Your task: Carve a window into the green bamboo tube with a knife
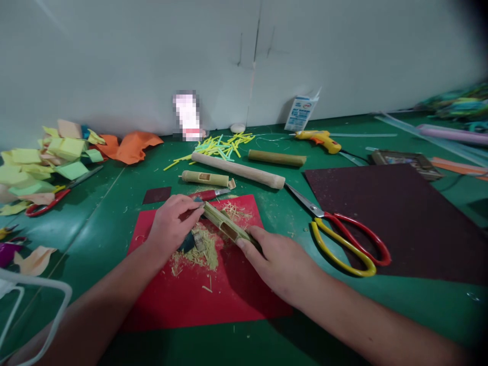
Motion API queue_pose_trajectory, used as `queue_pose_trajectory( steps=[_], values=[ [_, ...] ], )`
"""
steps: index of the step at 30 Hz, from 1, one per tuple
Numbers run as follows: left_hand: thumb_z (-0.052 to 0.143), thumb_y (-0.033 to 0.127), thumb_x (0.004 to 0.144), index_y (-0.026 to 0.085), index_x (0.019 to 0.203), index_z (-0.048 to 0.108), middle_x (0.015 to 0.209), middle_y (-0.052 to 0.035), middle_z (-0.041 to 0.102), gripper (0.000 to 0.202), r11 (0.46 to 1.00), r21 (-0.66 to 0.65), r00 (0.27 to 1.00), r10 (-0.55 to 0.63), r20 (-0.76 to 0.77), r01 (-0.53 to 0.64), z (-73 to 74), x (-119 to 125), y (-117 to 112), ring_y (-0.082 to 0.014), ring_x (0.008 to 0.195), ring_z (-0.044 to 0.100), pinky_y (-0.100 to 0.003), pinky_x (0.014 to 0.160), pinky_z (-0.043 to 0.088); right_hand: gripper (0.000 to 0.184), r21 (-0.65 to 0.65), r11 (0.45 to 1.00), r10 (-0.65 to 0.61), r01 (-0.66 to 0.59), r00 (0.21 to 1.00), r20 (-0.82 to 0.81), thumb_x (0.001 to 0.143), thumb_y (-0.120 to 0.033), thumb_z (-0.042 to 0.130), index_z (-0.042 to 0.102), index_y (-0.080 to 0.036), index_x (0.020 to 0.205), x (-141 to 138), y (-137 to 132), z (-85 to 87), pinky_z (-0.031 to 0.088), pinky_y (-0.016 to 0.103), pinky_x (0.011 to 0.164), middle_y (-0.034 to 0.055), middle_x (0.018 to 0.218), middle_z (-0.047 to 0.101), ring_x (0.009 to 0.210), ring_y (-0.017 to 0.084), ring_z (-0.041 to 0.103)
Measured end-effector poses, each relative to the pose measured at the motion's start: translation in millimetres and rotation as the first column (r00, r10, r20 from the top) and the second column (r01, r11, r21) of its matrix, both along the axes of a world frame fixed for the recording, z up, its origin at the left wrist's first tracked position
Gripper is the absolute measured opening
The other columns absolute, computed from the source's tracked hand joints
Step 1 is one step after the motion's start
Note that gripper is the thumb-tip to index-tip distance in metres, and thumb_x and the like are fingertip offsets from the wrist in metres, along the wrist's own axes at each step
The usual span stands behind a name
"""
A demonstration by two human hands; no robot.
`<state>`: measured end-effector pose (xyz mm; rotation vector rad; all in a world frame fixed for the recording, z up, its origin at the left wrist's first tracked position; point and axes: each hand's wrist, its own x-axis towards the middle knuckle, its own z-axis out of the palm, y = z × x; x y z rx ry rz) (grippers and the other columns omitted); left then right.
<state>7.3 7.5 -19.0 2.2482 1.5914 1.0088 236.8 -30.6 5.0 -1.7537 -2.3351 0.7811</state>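
Observation:
My right hand (272, 256) is closed around the near end of a greenish bamboo tube (217, 218) with a rectangular slot cut in its wall. The tube slants up to the left above a red sheet (229, 300). At its far end my left hand (173, 221) pinches a small dark bluish piece against the bamboo; fingers hide most of it. Below the tube, a pile of pale shavings (208, 251) lies on the sheet, with a dark blue and grey item (188, 241) partly covered. Just beyond my left hand rests a red-handled knife (206, 194).
Behind lie a slotted bamboo piece (217, 179), a long pale tube (240, 170), and a shorter tube (276, 158). Large scissors (343, 239) overlap a dark brown sheet (381, 218) at right. A yellow glue gun (320, 140) is farther back; paper pieces (46, 157) heap at left.

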Motion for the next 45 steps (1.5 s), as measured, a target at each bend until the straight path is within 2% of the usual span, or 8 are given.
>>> queue_pose_trajectory(
  steps=[4, 9, 13, 16, 19, 23, 26, 45],
  values=[
    [0.053, 0.026, 0.085, 0.02, 0.084, 0.066, 0.085, -0.0042, 0.06, 0.014, 0.996, 0.089, 0.999, -0.002, -0.037, 0.005, -0.5, 5, -1, -0.017, 0.085, 0.056, -0.029, 0.077, 0.045, 0.04, -0.004, 1.0, -0.006, 0.006, 1.0, -0.008, 0.091, -0.045, 0.028, 0.06, -0.023, 0.101, -1, 0, 0.0, 0.036, 0.029, 0.056, 0.0062, 0.082, 0.068, 0.074, 0.022, 0.062],
    [0.052, 0.02, 0.085, 0.016, 0.088, 0.065, 0.083, -0.0053, 0.059, 0.014, 0.976, 0.177, 0.985, -0.103, -0.137, 0.127, -0.3, 9, 2, -0.0171, 0.083, 0.052, -0.03, 0.075, 0.044, 0.039, -0.003, 1.0, -0.019, 0.019, 1.0, 0.005, 0.091, -0.045, 0.028, 0.059, -0.023, 0.1, -3, -1, -1.3, 0.034, 0.029, 0.056, 0.0063, 0.084, 0.068, 0.073, 0.022, 0.062],
    [0.052, 0.019, 0.084, 0.015, 0.084, 0.065, 0.079, -0.0056, 0.058, 0.013, 0.958, 0.253, 0.978, -0.092, -0.185, 0.138, -0.3, 7, 5, -0.0173, 0.079, 0.05, -0.031, 0.072, 0.044, 0.039, -0.015, 1.0, -0.018, 0.018, 1.0, 0.018, 0.091, -0.045, 0.027, 0.059, -0.023, 0.101, -4, -1, -1.0, 0.035, 0.029, 0.058, 0.0061, 0.085, 0.068, 0.075, 0.023, 0.063],
    [0.051, 0.017, 0.085, 0.015, 0.087, 0.064, 0.082, -0.0059, 0.058, 0.013, 0.951, 0.232, 0.966, -0.155, -0.207, 0.202, -0.3, 8, 4, -0.0175, 0.081, 0.05, -0.032, 0.073, 0.044, 0.04, -0.02, 1.0, -0.022, 0.022, 0.999, 0.029, 0.091, -0.045, 0.027, 0.059, -0.023, 0.102, -5, -1, -1.2, 0.035, 0.03, 0.057, 0.0066, 0.085, 0.068, 0.075, 0.023, 0.063],
    [0.051, 0.017, 0.085, 0.015, 0.084, 0.063, 0.08, -0.0061, 0.057, 0.013, 0.945, 0.269, 0.969, -0.128, -0.214, 0.184, 0.0, 10, 3, -0.0177, 0.079, 0.049, -0.033, 0.072, 0.043, 0.04, -0.017, 1.0, -0.015, 0.016, 1.0, 0.027, 0.091, -0.045, 0.027, 0.058, -0.023, 0.103, -5, -1, -1.7, 0.035, 0.03, 0.057, 0.0066, 0.085, 0.068, 0.075, 0.024, 0.063],
    [0.051, 0.016, 0.085, 0.014, 0.086, 0.063, 0.082, -0.0062, 0.057, 0.013, 0.944, 0.236, 0.96, -0.179, -0.215, 0.229, 0.5, 12, 2, -0.0175, 0.081, 0.049, -0.033, 0.072, 0.043, 0.039, -0.006, 1.0, -0.015, 0.015, 1.0, 0.025, 0.091, -0.044, 0.027, 0.058, -0.023, 0.103, -4, -3, -2.1, 0.035, 0.03, 0.057, 0.0063, 0.084, 0.068, 0.074, 0.022, 0.062],
    [0.05, 0.017, 0.086, 0.014, 0.083, 0.063, 0.079, -0.0059, 0.057, 0.013, 0.943, 0.266, 0.966, -0.142, -0.218, 0.199, 1.2, 12, 3, -0.0177, 0.078, 0.048, -0.033, 0.071, 0.042, 0.04, -0.006, 1.0, -0.016, 0.016, 1.0, 0.025, 0.091, -0.045, 0.027, 0.059, -0.023, 0.102, -4, -3, -2.5, 0.034, 0.029, 0.055, 0.0061, 0.081, 0.068, 0.072, 0.021, 0.062],
    [0.049, 0.016, 0.086, 0.014, 0.075, 0.06, 0.077, -0.0055, 0.056, 0.016, 0.934, 0.242, 0.953, -0.213, -0.214, 0.263, 3.6, 17, 0, -0.0168, 0.076, 0.047, -0.033, 0.069, 0.041, 0.037, 0.008, 1.0, 0.002, -0.003, 0.996, 0.089, 0.092, -0.044, 0.026, 0.055, -0.023, 0.095, -6, -2, -0.9, 0.027, 0.027, 0.051, 0.0043, 0.075, 0.066, 0.065, 0.02, 0.06]
  ],
)
